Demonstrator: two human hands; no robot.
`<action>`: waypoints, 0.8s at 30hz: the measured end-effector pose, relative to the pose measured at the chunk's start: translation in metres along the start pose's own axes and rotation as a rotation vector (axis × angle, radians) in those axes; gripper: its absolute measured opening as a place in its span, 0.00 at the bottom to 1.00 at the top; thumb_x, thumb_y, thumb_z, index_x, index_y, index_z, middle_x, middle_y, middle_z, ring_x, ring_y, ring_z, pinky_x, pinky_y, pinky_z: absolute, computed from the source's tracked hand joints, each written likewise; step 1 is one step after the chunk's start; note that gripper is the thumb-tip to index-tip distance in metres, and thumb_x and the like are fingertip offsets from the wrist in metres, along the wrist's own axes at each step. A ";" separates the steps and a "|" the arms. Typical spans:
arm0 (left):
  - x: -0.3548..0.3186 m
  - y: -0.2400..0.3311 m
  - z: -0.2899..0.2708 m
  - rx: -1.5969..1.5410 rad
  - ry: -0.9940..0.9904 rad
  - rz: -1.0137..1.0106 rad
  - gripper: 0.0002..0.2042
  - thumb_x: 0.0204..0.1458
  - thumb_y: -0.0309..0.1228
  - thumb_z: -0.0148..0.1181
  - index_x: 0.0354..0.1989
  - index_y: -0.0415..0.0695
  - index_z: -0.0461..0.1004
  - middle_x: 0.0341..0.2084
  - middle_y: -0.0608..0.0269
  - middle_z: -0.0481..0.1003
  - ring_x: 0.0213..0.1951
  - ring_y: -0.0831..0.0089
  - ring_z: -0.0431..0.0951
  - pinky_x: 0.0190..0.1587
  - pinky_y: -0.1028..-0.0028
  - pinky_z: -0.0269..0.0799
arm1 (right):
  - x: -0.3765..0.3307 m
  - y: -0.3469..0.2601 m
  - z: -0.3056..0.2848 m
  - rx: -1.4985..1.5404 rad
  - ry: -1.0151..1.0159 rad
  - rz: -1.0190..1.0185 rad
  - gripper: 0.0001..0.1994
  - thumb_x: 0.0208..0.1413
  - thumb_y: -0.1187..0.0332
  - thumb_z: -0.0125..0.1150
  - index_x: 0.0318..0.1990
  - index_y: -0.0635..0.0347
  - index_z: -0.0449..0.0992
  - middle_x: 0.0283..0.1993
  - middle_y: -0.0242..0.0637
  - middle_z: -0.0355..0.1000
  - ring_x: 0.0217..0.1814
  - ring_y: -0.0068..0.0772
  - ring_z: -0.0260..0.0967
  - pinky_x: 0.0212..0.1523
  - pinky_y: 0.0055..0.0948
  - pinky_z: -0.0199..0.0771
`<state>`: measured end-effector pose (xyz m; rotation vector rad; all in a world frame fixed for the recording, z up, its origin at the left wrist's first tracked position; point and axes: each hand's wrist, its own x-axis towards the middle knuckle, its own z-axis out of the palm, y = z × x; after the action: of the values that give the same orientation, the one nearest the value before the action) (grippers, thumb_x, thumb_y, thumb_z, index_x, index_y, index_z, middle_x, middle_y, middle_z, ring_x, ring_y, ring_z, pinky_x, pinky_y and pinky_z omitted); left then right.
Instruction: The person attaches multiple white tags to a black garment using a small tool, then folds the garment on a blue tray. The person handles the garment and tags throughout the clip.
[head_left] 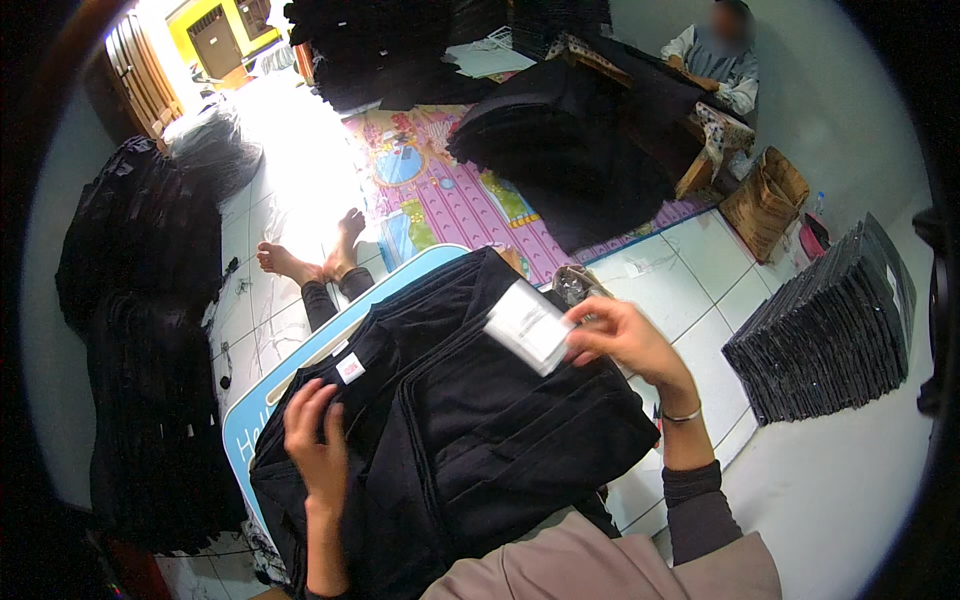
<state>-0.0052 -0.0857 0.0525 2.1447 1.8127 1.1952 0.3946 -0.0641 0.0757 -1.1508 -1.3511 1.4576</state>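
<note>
A stack of folded black shirts (470,420) lies on a light blue board (250,400) across my lap. The top shirt shows a small white neck label (350,368). My left hand (318,440) rests flat on the top shirt near the collar, fingers spread. Over the stack's far right side, my right hand (625,338) pinches a small grey-white paper tag (528,325). A thin bracelet circles my right wrist.
Packed black garments in clear bags (830,330) stand stacked at the right. Big black cloth piles (140,330) fill the left and the back (570,140). A colourful mat (440,190), a brown bag (765,200), my bare feet (310,255) and a seated person (715,60) are ahead.
</note>
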 end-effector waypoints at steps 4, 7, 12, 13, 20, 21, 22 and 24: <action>-0.005 0.054 0.034 -0.218 -0.384 0.128 0.26 0.47 0.25 0.66 0.57 0.42 0.69 0.60 0.45 0.63 0.61 0.52 0.65 0.61 0.61 0.63 | 0.058 0.040 -0.028 -0.316 0.393 -0.109 0.09 0.60 0.72 0.54 0.42 0.69 0.76 0.33 0.38 0.78 0.33 0.25 0.77 0.33 0.24 0.78; -0.011 0.067 0.061 -0.104 -0.603 0.227 0.31 0.53 0.42 0.60 0.65 0.48 0.59 0.66 0.40 0.51 0.67 0.45 0.51 0.67 0.55 0.47 | 0.118 0.093 -0.077 -0.580 0.555 -0.050 0.08 0.57 0.72 0.56 0.37 0.68 0.79 0.30 0.40 0.78 0.30 0.25 0.77 0.35 0.22 0.77; -0.022 0.057 0.081 0.111 -0.638 0.368 0.27 0.56 0.50 0.53 0.64 0.56 0.63 0.65 0.42 0.53 0.68 0.46 0.50 0.67 0.54 0.43 | 0.186 0.190 -0.118 -1.039 0.404 0.056 0.06 0.48 0.74 0.58 0.30 0.64 0.81 0.23 0.43 0.77 0.27 0.32 0.77 0.31 0.30 0.75; -0.024 0.055 0.082 0.085 -0.593 0.388 0.27 0.56 0.48 0.54 0.64 0.54 0.63 0.66 0.42 0.53 0.67 0.46 0.52 0.67 0.55 0.46 | 0.189 0.202 -0.121 -1.021 0.363 0.016 0.06 0.48 0.74 0.59 0.29 0.63 0.82 0.24 0.43 0.77 0.28 0.34 0.78 0.33 0.31 0.76; -0.010 0.051 0.090 -0.193 -0.446 0.100 0.31 0.50 0.39 0.65 0.61 0.40 0.62 0.61 0.47 0.60 0.60 0.52 0.63 0.59 0.61 0.61 | 0.197 0.225 -0.106 -1.385 0.289 0.212 0.07 0.44 0.70 0.62 0.32 0.59 0.83 0.36 0.54 0.77 0.40 0.54 0.77 0.40 0.47 0.77; -0.007 0.052 0.093 -0.144 -0.377 0.161 0.34 0.46 0.42 0.68 0.60 0.40 0.63 0.54 0.51 0.65 0.55 0.55 0.66 0.56 0.61 0.63 | 0.196 0.224 -0.105 -1.394 0.288 0.226 0.07 0.44 0.70 0.61 0.32 0.59 0.83 0.36 0.54 0.77 0.41 0.54 0.77 0.40 0.47 0.77; -0.004 0.053 0.097 -0.134 -0.389 0.154 0.34 0.45 0.42 0.68 0.59 0.40 0.64 0.52 0.52 0.65 0.53 0.55 0.66 0.55 0.61 0.63 | 0.195 0.223 -0.103 -1.406 0.298 0.275 0.08 0.45 0.70 0.61 0.32 0.59 0.83 0.36 0.54 0.77 0.41 0.54 0.77 0.41 0.47 0.77; 0.001 0.055 0.103 -0.120 -0.382 0.136 0.35 0.43 0.44 0.70 0.59 0.40 0.65 0.49 0.53 0.66 0.50 0.57 0.67 0.53 0.61 0.64 | 0.193 0.219 -0.102 -1.377 0.296 0.291 0.08 0.44 0.67 0.63 0.32 0.55 0.83 0.37 0.53 0.77 0.43 0.53 0.76 0.44 0.45 0.76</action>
<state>0.1006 -0.0593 0.0104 2.2650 1.4216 0.8174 0.4492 0.1284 -0.1599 -2.3399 -2.0289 0.2793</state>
